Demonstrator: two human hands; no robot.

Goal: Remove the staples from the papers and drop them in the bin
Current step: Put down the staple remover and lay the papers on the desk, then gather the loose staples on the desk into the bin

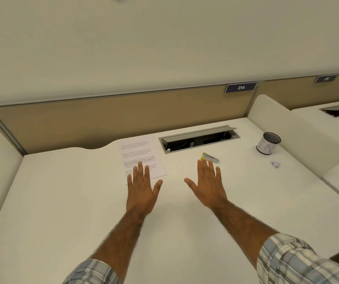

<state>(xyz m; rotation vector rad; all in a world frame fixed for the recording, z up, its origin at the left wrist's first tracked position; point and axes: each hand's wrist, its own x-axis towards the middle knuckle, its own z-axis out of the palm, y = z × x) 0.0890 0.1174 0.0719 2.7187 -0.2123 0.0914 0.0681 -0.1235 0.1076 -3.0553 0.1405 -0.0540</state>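
Head cam looks down on a white desk (72, 201), so I'll place everything off the cable hatch (199, 138), the grey slot sunk into the desk top with its lid propped up. Just left of the cable hatch lie the papers (140, 154), flat, printed side up, and the picture's too small to tell where any staple sits. The left hand (142, 189) is in front of the hatch's left end, palm down, fingers straight and spread, holding nothing. Its fingertips overlap the near edge of the papers, but I can't tell if they press on them or hover. The right hand (207, 184) is in front of the hatch's middle, also flat, spread and empty. Its fingertips are right at the yellow end of a small grey tool (211, 158) lying just in front of the hatch, touching or not, can't say. Well off to the right of the hatch stands the bin (268, 144), a little white cup with a dark rim and hand lettering on its side, upright. A crumpled scrap (275, 164) lies on the desk just in front of the bin. Behind the hatch, up on the tan partition, is a blue plate (240, 87) reading 214. Both forearms are bare, with plaid sleeves (287, 261) at the bottom edge.
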